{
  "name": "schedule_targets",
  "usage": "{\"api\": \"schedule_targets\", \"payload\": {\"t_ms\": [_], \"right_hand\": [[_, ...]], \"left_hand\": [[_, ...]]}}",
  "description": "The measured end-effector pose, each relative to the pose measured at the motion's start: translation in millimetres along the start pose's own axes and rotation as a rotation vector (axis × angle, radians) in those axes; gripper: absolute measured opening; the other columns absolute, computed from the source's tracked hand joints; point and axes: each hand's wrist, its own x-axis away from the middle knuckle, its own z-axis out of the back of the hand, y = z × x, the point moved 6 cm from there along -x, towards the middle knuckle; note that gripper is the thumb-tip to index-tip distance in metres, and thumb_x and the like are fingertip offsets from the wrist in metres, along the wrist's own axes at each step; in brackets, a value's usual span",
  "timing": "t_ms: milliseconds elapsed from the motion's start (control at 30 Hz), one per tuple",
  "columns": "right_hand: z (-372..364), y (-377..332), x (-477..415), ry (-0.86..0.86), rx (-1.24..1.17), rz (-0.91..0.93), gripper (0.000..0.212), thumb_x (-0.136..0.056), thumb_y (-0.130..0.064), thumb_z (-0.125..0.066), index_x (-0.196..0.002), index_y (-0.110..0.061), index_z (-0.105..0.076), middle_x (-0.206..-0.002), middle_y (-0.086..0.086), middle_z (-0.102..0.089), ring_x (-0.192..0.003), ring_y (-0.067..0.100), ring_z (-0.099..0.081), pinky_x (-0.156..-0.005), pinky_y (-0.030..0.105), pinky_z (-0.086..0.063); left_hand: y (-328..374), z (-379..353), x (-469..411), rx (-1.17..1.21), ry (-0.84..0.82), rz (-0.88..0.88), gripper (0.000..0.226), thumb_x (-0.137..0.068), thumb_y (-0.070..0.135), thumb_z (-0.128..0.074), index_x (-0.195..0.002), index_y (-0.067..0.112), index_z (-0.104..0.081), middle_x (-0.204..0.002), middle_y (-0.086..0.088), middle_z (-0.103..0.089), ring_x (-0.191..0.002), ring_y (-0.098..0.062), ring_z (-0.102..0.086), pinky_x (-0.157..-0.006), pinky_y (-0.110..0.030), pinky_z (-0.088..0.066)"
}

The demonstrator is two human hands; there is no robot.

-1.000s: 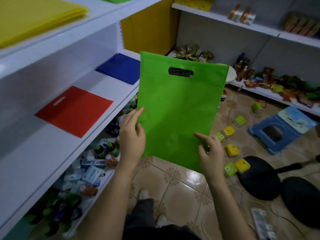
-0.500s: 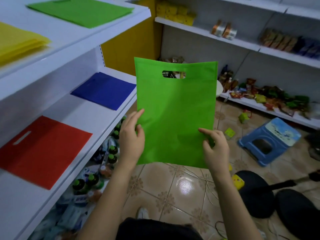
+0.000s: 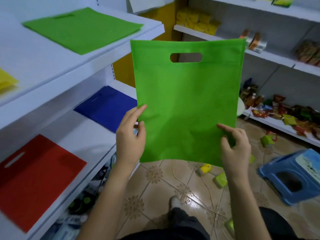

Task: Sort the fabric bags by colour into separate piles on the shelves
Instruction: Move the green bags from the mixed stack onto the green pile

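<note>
I hold a green fabric bag [image 3: 187, 101] upright in front of me, its cut-out handle at the top. My left hand [image 3: 130, 135] pinches its lower left edge and my right hand [image 3: 235, 148] pinches its lower right corner. On the white upper shelf [image 3: 97, 54] to the left lies a flat pile of green bags [image 3: 81, 29], with a yellow pile [image 3: 7, 80] at the far left edge. The middle shelf [image 3: 97, 146] carries a blue bag [image 3: 105, 106] and, nearer me, a red bag [image 3: 36, 179].
Bottles and packets fill the lowest shelf on the left [image 3: 83, 201]. A blue plastic stool [image 3: 292, 175] stands on the tiled floor at the right among small scattered boxes [image 3: 220, 180]. Stocked shelves line the far wall [image 3: 270, 54].
The green bag has risen and come level with the upper shelf. My view has tilted up, so the green pile on the upper shelf shows fully. Both hands keep their hold.
</note>
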Motion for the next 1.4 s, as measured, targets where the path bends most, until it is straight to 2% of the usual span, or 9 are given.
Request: {"api": "schedule_targets", "payload": {"t_ms": [133,333,433,667,833,967,1100,1267,1400], "right_hand": [[-24.9,-9.5,-71.5,-0.097,-0.065,0.105,0.039,-0.086,0.01,-0.047,-0.108,-0.021,-0.059,-0.09,0.004,-0.049,-0.07,-0.008,-0.045,-0.059,0.007,-0.036],[-75.6,-48.7,-172.3,-0.255,-0.093,0.365,0.038,-0.078,-0.005,-0.043,-0.109,-0.017,-0.061,-0.081,-0.003,-0.043,-0.076,-0.013,-0.044,-0.064,0.002,-0.033],[-107.6,-74.6,-209.9,-0.367,-0.099,0.475,0.037,-0.081,-0.001,-0.045,-0.111,-0.013,-0.063,-0.088,0.0,-0.045,-0.071,-0.007,-0.043,-0.061,0.006,-0.033],[-189.9,-153.7,-271.2,-0.514,-0.198,0.639,0.042,-0.076,-0.004,-0.045,-0.113,-0.011,-0.063,-0.098,0.001,-0.049,-0.082,-0.003,-0.042,-0.074,-0.003,-0.03],[-269.3,-206.6,-302.0,-0.578,-0.176,0.715,0.041,-0.078,0.004,-0.05,-0.116,-0.006,-0.062,-0.112,0.013,-0.055,-0.103,0.014,-0.048,-0.083,-0.001,-0.027],[-325.3,-223.1,-313.9,-0.666,-0.116,0.701,0.044,-0.081,0.006,-0.05,-0.121,-0.008,-0.059,-0.125,0.017,-0.051,-0.118,0.024,-0.047,-0.089,0.009,-0.025],[-359.9,-213.1,-312.8,-0.813,-0.004,0.713,0.042,-0.084,0.001,-0.051,-0.125,-0.008,-0.057,-0.129,0.017,-0.052,-0.119,0.027,-0.047,-0.093,0.021,-0.028],[-386.0,-202.1,-317.2,-0.953,0.183,0.807,0.04,-0.086,-0.008,-0.052,-0.126,-0.01,-0.055,-0.134,0.017,-0.049,-0.124,0.031,-0.043,-0.1,0.029,-0.027],[-372.5,-212.8,-325.1,-0.897,0.03,0.901,0.04,-0.085,-0.009,-0.054,-0.125,-0.008,-0.055,-0.133,0.016,-0.049,-0.125,0.032,-0.041,-0.102,0.03,-0.025]], "left_hand": [[0.2,-9.8,-44.7,-0.048,0.145,-0.014,0.04,-0.086,-0.004,-0.047,-0.122,0.01,-0.054,-0.116,0.014,-0.047,-0.106,0.012,-0.044,-0.086,-0.001,-0.036],[1.9,-9.1,-105.7,-0.158,0.316,0.054,0.042,-0.087,-0.006,-0.048,-0.124,0.013,-0.053,-0.114,0.023,-0.044,-0.106,-0.001,-0.046,-0.092,-0.024,-0.043],[0.7,3.6,-132.0,-0.218,0.354,0.072,0.045,-0.087,-0.003,-0.048,-0.125,0.021,-0.049,-0.119,0.009,-0.051,-0.103,-0.016,-0.052,-0.091,-0.028,-0.046],[-8.6,73.7,-208.6,-0.46,0.423,0.158,0.049,-0.086,-0.004,-0.052,-0.13,0.016,-0.049,-0.129,-0.007,-0.052,-0.076,-0.014,-0.048,-0.062,-0.003,-0.037],[-36.5,117.2,-262.4,-0.542,0.443,0.354,0.05,-0.085,0.0,-0.052,-0.132,0.017,-0.049,-0.073,-0.014,-0.058,-0.049,-0.003,-0.046,-0.056,-0.02,-0.039],[-55.8,131.4,-287.4,-0.627,0.451,0.428,0.048,-0.084,0.0,-0.053,-0.13,0.01,-0.05,-0.106,-0.025,-0.064,-0.09,-0.031,-0.063,-0.087,-0.035,-0.046],[-80.6,132.9,-285.9,-0.733,0.432,0.573,0.047,-0.082,0.002,-0.057,-0.128,0.006,-0.052,-0.13,-0.016,-0.055,-0.115,-0.028,-0.055,-0.1,-0.027,-0.036],[-94.4,122.9,-275.6,-0.862,0.354,0.696,0.044,-0.083,0.006,-0.059,-0.127,0.005,-0.053,-0.132,-0.019,-0.051,-0.121,-0.031,-0.048,-0.101,-0.03,-0.031],[-65.4,112.8,-270.2,-0.937,0.462,0.615,0.037,-0.087,0.014,-0.058,-0.123,0.005,-0.056,-0.127,-0.019,-0.054,-0.116,-0.031,-0.051,-0.097,-0.029,-0.032]]}}
